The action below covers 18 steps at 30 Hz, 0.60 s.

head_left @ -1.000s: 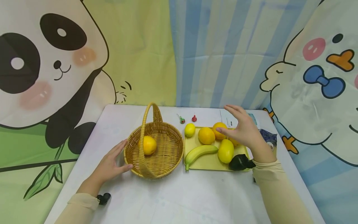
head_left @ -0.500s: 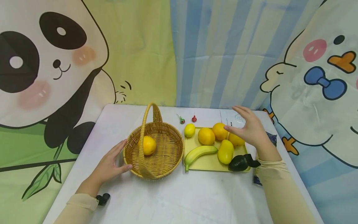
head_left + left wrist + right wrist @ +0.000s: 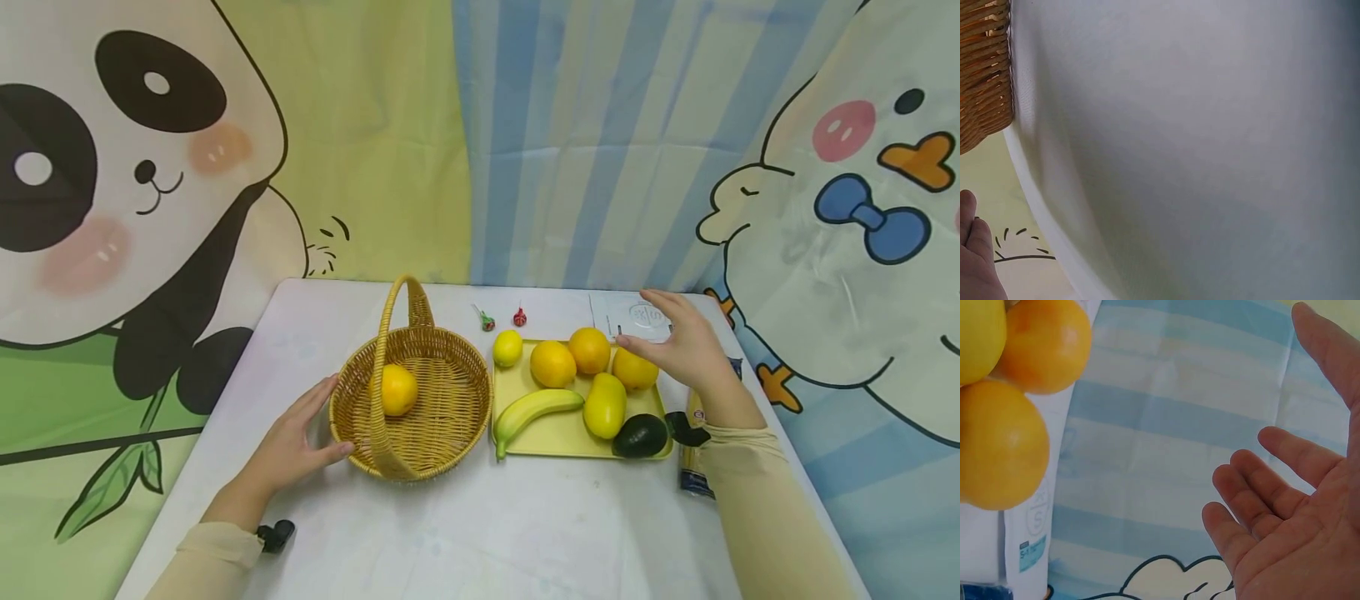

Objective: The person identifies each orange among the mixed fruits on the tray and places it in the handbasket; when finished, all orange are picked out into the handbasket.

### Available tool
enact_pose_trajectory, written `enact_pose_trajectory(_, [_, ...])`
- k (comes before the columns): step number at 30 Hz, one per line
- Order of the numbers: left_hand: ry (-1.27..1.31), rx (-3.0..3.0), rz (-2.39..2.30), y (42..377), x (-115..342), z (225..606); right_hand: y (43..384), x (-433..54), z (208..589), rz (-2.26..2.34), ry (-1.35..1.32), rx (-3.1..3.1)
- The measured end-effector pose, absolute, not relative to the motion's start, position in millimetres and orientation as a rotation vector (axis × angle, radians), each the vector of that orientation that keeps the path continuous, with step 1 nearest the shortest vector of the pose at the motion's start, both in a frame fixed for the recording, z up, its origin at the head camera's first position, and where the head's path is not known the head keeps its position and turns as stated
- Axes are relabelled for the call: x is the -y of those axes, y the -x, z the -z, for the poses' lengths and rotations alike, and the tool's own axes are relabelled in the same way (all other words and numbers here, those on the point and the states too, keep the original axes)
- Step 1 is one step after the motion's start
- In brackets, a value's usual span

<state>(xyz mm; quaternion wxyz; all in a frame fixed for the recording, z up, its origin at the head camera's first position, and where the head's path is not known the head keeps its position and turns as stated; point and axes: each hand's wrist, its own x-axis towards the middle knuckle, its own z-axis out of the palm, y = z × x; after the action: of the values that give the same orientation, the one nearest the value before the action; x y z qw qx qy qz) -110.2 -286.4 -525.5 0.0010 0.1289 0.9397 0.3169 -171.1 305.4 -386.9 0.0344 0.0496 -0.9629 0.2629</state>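
My left hand (image 3: pixel 288 450) is at the left side of a round wicker basket (image 3: pixel 453 421), fingers extended along its rim and thumb near the front. One orange (image 3: pixel 399 390) sits in the basket, partly behind the tall handle. My right hand (image 3: pixel 686 350), fingers spread and holding nothing, hovers by the right end of a yellow tray (image 3: pixel 555 443). Nearest to it is an orange (image 3: pixel 636 371); two more oranges (image 3: pixel 553 364) lie further left. Also on the tray are a banana (image 3: pixel 536 410), a yellow mango-shaped fruit (image 3: pixel 604 407) and a dark avocado (image 3: pixel 639 436). A lemon (image 3: pixel 507 348) sits at its back-left corner.
Behind the tray lie a green lollipop (image 3: pixel 487 322), a red lollipop (image 3: pixel 520 317) and a white sheet (image 3: pixel 630 312). A dark blue and yellow packet (image 3: pixel 697 479) is partly hidden by the right forearm. Patterned curtains (image 3: pixel 540 150) stand behind the table.
My right hand has drawn to the right, away from the middle oranges, uncovering the right-hand orange and more of the avocado. The left hand and basket stay almost where they were.
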Motion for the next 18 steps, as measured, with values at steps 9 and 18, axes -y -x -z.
enact_pose_trajectory(9, [-0.405,-2.955,-1.007,110.4,287.4,527.0,180.3,-321.2,401.0,-0.776,-0.092,3.023])
enact_pose_trajectory(18, [-0.418,-2.965,-1.005,111.1,287.1,527.4,187.0,-332.9,413.5,-0.749,-0.058,3.092])
